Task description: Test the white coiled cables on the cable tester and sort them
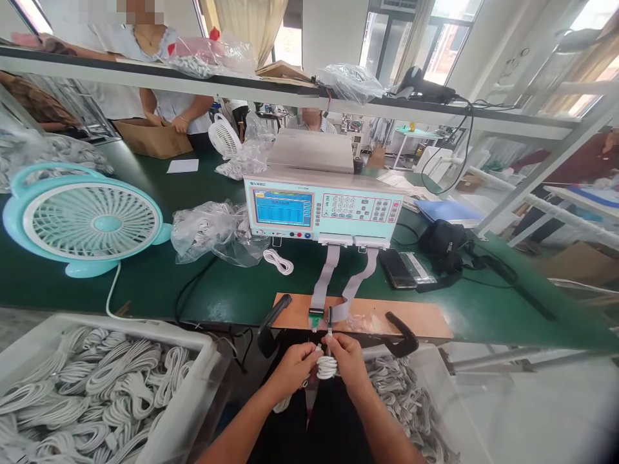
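Observation:
A coiled white cable (327, 368) hangs between my two hands, just below the table's front edge. My left hand (293, 368) is closed with thumb and fingertips pinching one end of it, close under a small green connector board (316, 320). With its fingers closed, my right hand (349, 362) grips the other end at the tip of the right grey ribbon cable (362, 278); whether the plug is seated there I cannot tell. Another ribbon cable (327, 274) runs to the green board. Both come from a cable tester (322, 183) with a lit blue screen.
Crates of coiled cables stand left (213, 364) and right (445, 374). Black clamps (271, 325) (403, 335) hold an orange board (294, 314) at the edge. A blue fan (91, 219), bagged cables (213, 232), a loose cable (278, 261) and a phone (397, 269) lie around. People work behind.

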A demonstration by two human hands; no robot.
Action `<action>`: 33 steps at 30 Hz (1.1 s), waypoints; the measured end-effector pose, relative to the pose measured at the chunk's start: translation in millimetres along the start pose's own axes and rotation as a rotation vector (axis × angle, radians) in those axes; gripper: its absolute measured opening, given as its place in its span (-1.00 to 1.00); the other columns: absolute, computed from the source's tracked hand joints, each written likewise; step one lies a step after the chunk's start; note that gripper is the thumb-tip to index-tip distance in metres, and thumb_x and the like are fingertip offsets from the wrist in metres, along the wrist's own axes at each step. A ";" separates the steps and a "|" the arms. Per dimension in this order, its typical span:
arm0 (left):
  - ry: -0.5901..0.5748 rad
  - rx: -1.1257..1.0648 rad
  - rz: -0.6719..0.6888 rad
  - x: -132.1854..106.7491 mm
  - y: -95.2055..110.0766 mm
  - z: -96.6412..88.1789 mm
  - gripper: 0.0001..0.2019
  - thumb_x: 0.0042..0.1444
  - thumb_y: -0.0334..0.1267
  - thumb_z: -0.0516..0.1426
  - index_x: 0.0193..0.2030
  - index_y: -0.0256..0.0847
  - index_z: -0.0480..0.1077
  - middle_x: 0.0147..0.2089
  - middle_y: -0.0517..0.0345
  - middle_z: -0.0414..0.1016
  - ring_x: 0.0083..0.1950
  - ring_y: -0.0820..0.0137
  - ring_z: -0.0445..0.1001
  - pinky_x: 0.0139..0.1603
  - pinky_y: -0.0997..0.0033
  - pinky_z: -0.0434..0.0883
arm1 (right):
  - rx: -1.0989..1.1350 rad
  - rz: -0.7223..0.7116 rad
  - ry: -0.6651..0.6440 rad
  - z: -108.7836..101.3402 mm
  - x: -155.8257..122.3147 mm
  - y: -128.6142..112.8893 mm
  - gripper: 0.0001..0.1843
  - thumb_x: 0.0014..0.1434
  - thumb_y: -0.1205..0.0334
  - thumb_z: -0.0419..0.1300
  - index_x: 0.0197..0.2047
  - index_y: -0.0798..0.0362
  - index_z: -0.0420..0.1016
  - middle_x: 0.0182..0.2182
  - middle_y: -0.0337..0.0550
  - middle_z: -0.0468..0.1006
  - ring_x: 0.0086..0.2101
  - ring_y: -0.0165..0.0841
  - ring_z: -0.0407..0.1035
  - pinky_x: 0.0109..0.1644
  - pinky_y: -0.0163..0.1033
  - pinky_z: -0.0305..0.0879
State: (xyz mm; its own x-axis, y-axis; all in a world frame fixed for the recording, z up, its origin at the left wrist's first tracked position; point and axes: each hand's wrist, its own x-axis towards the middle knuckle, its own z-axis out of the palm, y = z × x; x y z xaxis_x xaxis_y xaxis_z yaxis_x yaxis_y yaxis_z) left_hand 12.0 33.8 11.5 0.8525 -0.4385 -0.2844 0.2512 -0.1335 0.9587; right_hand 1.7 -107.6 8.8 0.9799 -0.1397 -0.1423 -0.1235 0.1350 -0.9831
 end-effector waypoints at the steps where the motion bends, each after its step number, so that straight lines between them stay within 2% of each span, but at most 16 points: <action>1: -0.039 0.018 -0.001 -0.1 2.1 -3.3 -0.68 0.05 -0.03 0.06 -0.53 -0.26 0.30 -0.65 0.27 0.25 -0.64 0.54 0.20 -0.65 0.61 0.08 | 0.026 0.035 0.003 0.6 1.0 1.2 -0.58 -0.09 -0.09 0.28 -0.53 0.17 0.52 -0.70 -0.28 0.28 -0.64 -0.46 0.08 -0.55 -0.35 0.01; 4: -0.044 0.036 0.059 1.9 7.6 -8.9 -0.70 0.05 -0.10 0.06 -0.56 -0.27 0.31 -0.62 0.22 0.28 -0.60 0.54 0.20 -0.60 0.60 0.11 | 0.132 0.138 0.020 3.1 4.2 5.3 -0.57 -0.15 -0.09 0.31 -0.52 0.18 0.52 -0.72 -0.29 0.27 -0.66 -0.48 0.05 -0.58 -0.36 -0.03; 7: 0.100 -0.010 0.158 6.4 7.9 -6.5 -0.70 0.02 -0.15 0.09 -0.61 -0.31 0.35 -0.52 0.15 0.32 -0.52 0.53 0.21 -0.52 0.58 0.16 | 0.178 0.141 0.047 5.7 5.6 5.7 -0.58 -0.17 -0.08 0.32 -0.52 0.18 0.54 -0.71 -0.26 0.30 -0.65 -0.48 0.05 -0.57 -0.36 -0.03; 11: 0.227 -0.099 0.131 11.3 1.3 0.8 -0.69 -0.02 -0.13 0.11 -0.64 -0.32 0.34 -0.56 0.19 0.27 -0.59 0.57 0.13 -0.60 0.58 0.09 | 0.164 0.118 0.055 6.9 4.8 1.4 -0.57 -0.19 -0.10 0.33 -0.53 0.17 0.54 -0.71 -0.25 0.31 -0.63 -0.47 0.05 -0.56 -0.36 -0.01; 15: 0.270 -0.189 0.105 13.8 -0.9 5.1 -0.68 -0.04 -0.11 0.12 -0.65 -0.30 0.29 -0.68 0.29 0.15 -0.66 0.59 0.06 -0.64 0.57 0.03 | 0.168 0.115 0.032 6.1 4.6 0.0 -0.56 -0.19 -0.11 0.33 -0.54 0.16 0.54 -0.71 -0.26 0.31 -0.63 -0.47 0.05 -0.53 -0.36 0.01; 19: 0.301 -0.276 0.089 14.1 1.2 8.9 -0.64 -0.06 -0.05 0.13 -0.66 -0.29 0.25 -0.72 0.30 0.12 -0.68 0.59 0.06 -0.66 0.57 0.02 | 0.195 0.111 -0.004 4.6 4.2 1.3 -0.59 -0.14 -0.08 0.33 -0.50 0.16 0.54 -0.64 -0.22 0.37 -0.59 -0.46 0.08 -0.50 -0.36 0.02; 24: 0.324 -0.302 0.071 11.2 -2.0 12.6 -0.61 -0.06 0.03 0.14 -0.59 -0.31 0.34 -0.70 0.28 0.18 -0.69 0.59 0.07 -0.69 0.57 0.03 | 0.168 0.110 -0.007 3.6 5.1 5.8 -0.58 -0.10 -0.10 0.31 -0.48 0.16 0.55 -0.67 -0.25 0.33 -0.61 -0.47 0.05 -0.53 -0.36 -0.01; 33: 0.376 -0.274 0.162 20.9 -16.0 14.8 -0.57 -0.05 0.07 0.14 -0.64 -0.30 0.33 -0.67 0.17 0.28 -0.63 0.49 0.19 -0.59 0.50 0.16 | 0.209 0.091 -0.016 6.6 5.2 14.7 -0.62 -0.09 -0.06 0.32 -0.44 0.13 0.54 -0.63 -0.25 0.38 -0.59 -0.43 0.17 -0.51 -0.36 0.08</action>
State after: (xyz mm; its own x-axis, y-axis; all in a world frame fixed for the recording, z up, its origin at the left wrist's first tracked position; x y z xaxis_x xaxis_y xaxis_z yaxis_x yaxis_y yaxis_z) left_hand 19.0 13.7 -9.8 0.9843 -0.0769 -0.1590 0.1701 0.1703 0.9706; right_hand 6.1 -99.9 -5.7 0.9688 -0.1019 -0.2259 -0.1781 0.3473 -0.9207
